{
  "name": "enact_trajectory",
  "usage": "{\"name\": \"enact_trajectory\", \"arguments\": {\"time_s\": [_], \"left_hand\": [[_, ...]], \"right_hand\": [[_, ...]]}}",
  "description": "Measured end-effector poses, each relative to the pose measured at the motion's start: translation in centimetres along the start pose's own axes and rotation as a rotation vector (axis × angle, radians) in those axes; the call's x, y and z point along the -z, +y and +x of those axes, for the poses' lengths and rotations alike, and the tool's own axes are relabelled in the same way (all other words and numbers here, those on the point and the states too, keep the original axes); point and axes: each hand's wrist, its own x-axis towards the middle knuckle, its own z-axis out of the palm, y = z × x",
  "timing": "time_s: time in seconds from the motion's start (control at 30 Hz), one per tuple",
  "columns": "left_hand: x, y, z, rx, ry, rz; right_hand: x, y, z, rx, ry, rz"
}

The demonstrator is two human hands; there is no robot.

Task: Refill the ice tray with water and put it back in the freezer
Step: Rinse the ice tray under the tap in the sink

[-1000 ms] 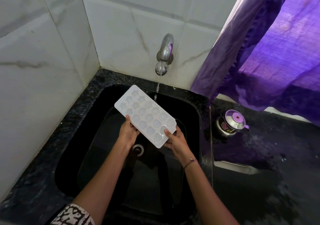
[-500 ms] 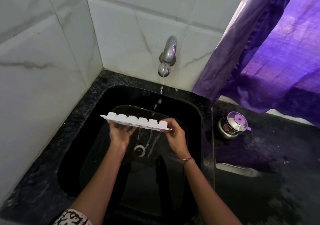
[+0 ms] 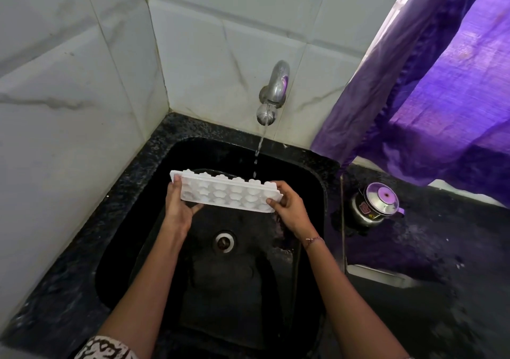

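I have tipped the ice tray over since a second ago: back then its cups faced up at me, half a second ago I saw it edge-on, and now the bumpy undersides of the cups show and the open side faces away from me. I think I am pouring out rinse water, so the real fill is not done yet. My left hand is clenched on the tray's left end and my right hand is clenched on its right end. The tray hangs above the black sink, over the drain. The tap is on the wall behind the sink, and its thin stream falls just behind the tray's right end. Right of the sink, the dark desk looks wet, with a small steel pot on it. A purple curtain hangs behind the pot.
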Motion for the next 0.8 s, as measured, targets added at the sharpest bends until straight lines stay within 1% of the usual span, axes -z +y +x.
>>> {"name": "enact_trajectory", "arguments": {"time_s": [0.13, 0.23, 0.3, 0.37, 0.4, 0.43, 0.47, 0.5, 0.53, 0.57, 0.63, 0.67, 0.73, 0.8], "left_hand": [[0.8, 0.1, 0.4, 0.056, 0.012, -0.035], [0.6, 0.6, 0.5, 0.058, 0.012, -0.042], [0.7, 0.7, 0.6, 0.085, 0.027, -0.003], [0.6, 0.9, 0.4, 0.095, 0.057, 0.044], [0.7, 0.9, 0.2, 0.098, 0.078, 0.056], [0.8, 0.9, 0.2, 0.104, 0.096, 0.068], [0.8, 1.1, 0.0, 0.115, 0.112, 0.080], [0.9, 1.1, 0.1, 0.129, 0.121, 0.090], [0.9, 1.1, 0.3, 0.156, 0.125, 0.100], [0.8, 1.1, 0.3, 0.190, 0.124, 0.111], [0.7, 1.2, 0.4, 0.234, 0.113, 0.157], [0.5, 1.4, 0.2, 0.244, 0.103, 0.191], [-0.4, 1.7, -0.5, 0.263, 0.113, 0.251], [-1.1, 1.7, -0.9, 0.277, 0.139, 0.283]], "right_hand": [[-0.7, -0.1, -0.1, 0.118, 0.025, -0.117], [-0.9, 0.2, -0.3, 0.100, -0.009, -0.122], [-0.4, 0.3, -0.1, 0.039, -0.112, -0.109], [0.8, 0.3, 0.5, -0.053, -0.287, -0.117], [1.7, 0.2, 1.1, -0.117, -0.377, -0.153], [2.6, 0.1, 1.8, -0.176, -0.444, -0.241], [3.4, 0.0, 2.6, -0.223, -0.477, -0.345], [4.1, -0.2, 3.5, -0.254, -0.460, -0.430], [4.5, -0.5, 4.5, -0.270, -0.394, -0.471], [4.7, -1.4, 5.4, -0.290, -0.297, -0.453], [4.4, -3.8, 7.6, -0.291, -0.079, -0.297], [4.1, -5.3, 8.8, -0.261, 0.017, -0.249], [3.2, -8.2, 10.9, -0.162, 0.157, -0.299], [2.3, -10.5, 12.7, -0.066, 0.230, -0.336]]}}
